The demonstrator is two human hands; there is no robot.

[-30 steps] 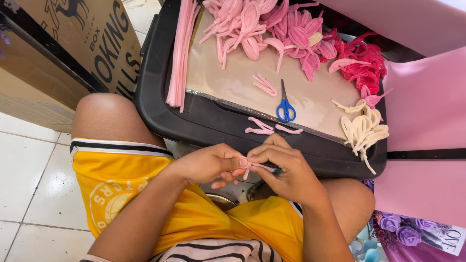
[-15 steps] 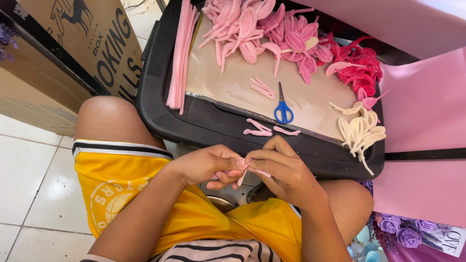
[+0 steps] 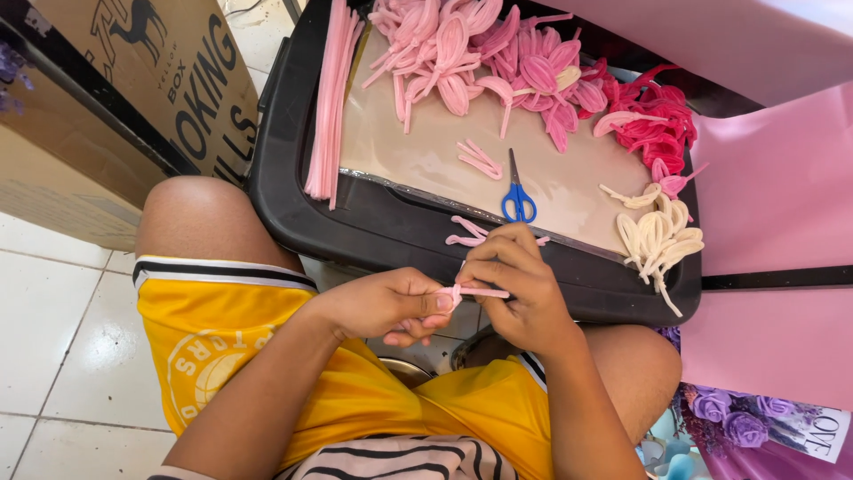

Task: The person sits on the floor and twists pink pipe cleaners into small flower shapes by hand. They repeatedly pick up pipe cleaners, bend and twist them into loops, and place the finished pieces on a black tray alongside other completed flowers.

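Hands pinching a pink pipe cleaner above the lap

Since the earlier frame both hands had barely shifted, staying together in front of the black tray [image 3: 293, 191]. The left hand [image 3: 382, 305] and right hand [image 3: 515, 284] each pinched the pink pipe cleaner [image 3: 469, 292], a thin fuzzy strip bent between the fingertips, just below the blue scissors [image 3: 517, 200].

Fuzzy pink pipe cleaner [image 3: 471, 292]; matt black plastic lid [image 3: 373, 227]; glossy floor tiles [image 3: 53, 356]; blue plastic-handled metal scissors [image 3: 517, 197]; rough cardboard box [image 3: 133, 98].
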